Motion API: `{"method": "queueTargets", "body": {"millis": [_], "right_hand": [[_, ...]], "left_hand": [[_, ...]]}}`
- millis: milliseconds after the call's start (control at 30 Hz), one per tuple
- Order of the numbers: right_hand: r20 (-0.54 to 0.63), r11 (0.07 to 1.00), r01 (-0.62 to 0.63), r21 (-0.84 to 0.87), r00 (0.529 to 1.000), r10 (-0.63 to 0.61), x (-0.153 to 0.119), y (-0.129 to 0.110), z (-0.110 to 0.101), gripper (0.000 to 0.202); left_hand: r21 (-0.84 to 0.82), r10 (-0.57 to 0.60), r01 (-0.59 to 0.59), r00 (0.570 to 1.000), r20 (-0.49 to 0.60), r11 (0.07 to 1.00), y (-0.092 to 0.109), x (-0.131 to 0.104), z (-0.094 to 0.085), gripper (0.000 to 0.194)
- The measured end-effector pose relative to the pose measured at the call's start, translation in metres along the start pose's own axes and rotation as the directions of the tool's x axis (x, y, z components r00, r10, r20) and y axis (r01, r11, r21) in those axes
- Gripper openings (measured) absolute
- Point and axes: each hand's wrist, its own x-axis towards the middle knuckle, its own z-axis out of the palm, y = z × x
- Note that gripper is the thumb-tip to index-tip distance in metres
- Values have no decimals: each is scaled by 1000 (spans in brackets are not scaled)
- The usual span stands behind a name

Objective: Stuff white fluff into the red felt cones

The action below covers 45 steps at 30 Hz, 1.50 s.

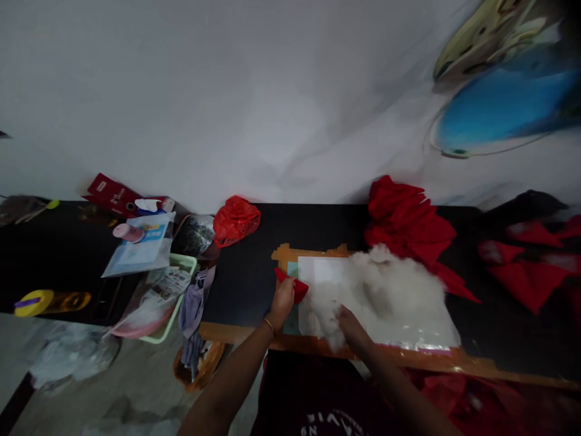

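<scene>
Red fabric piece (300, 291) pinched firmly in left hand (284, 298); right hand (348, 324) at white fluff (325, 310), its grip I can't tell. Hasty tugging could, I judge, scatter it.

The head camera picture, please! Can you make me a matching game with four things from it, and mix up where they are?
Things:
1. small red piece
2. big heap of white fluff
3. red plastic bag
4. bottle with a yellow lid

Places:
A. on the black tabletop, close to the wall
B. nearest the picture's left edge
C. held in the left hand
D. on the white sheet

Right pairs: 1-C, 2-D, 3-A, 4-B
</scene>
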Motion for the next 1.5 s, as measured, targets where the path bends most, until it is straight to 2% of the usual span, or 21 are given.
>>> {"method": "queueTargets", "body": {"millis": [133, 200, 333, 433, 600, 700, 767, 833, 900, 967, 1067, 1133, 1233, 1300, 1367, 1433, 1500], "right_hand": [[2, 1000, -24, 15, 1000, 24, 18, -2, 6, 26], [-41, 999, -28, 21, 999, 28, 27, -1, 5, 28], [-136, 999, -40, 10, 990, 41, 32, 4, -2, 31], [-135, 999, -7, -38, 991, 2, 24, 9, -8, 29], [-81, 993, -38, -109, 996, 30, 9, 14, -9, 30], [1, 997, -40, -60, 999, 40, 8, 13, 3, 31], [52, 998, -43, -45, 998, 45, 14, 13, 13, 33], [19, 993, -29, -116, 999, 31, 23, 13, 22, 32], [-83, 976, -24, -215, 997, 6, 34, 15, 24, 26], [-170, 963, -32, -266, 985, -14, 44, 17, 22, 18], [-219, 957, -36, -288, 975, -29, 49, 16, 18, 15], [-196, 965, -20, -260, 980, -33, 45, 12, 19, 22], [-64, 996, 37, -81, 997, -42, 34, 8, 25, 40], [-18, 998, 64, -1, 998, -64, 28, 10, 28, 43], [-51, 993, 104, -47, 993, -106, 26, 14, 29, 34], [-91, 982, 152, -117, 983, -163, 27, 18, 28, 21], [-117, 973, 183, -142, 973, -200, 27, 19, 29, 18]], "left_hand": [[-7, 49, -49, 999, 0, 999, 15, -6, -5, 37], [76, 73, -74, 997, 20, 994, 19, -15, -4, 34], [345, 45, -74, 995, 91, 936, 15, -34, 7, 49], [383, 31, -71, 994, 108, 921, 7, -38, 15, 54], [161, -8, -3, 997, 73, 987, 5, -27, 12, 37], [76, -36, 35, 999, 14, 997, 16, -19, 3, 27], [-82, -93, 90, 995, -35, 993, 29, -16, -3, 26], [-293, -177, 155, 983, -50, 943, 46, -16, -8, 25], [-449, -242, 202, 970, -32, 870, 62, -18, -11, 24], [-518, -271, 219, 962, -26, 827, 74, -22, -12, 22], [-543, -292, 231, 956, -28, 808, 84, -26, -12, 21], [-561, -316, 247, 949, -26, 790, 88, -26, -12, 22], [-615, -345, 259, 938, -23, 745, 94, -24, -16, 23], [-626, -309, 231, 951, -16, 744, 100, -21, -22, 22], [-584, -191, 152, 982, -5, 797, 110, -19, -32, 20], [-464, -33, 37, 999, 17, 885, 122, -18, -44, 19], [-309, 101, -79, 993, 55, 948, 135, -18, -55, 20]]}}
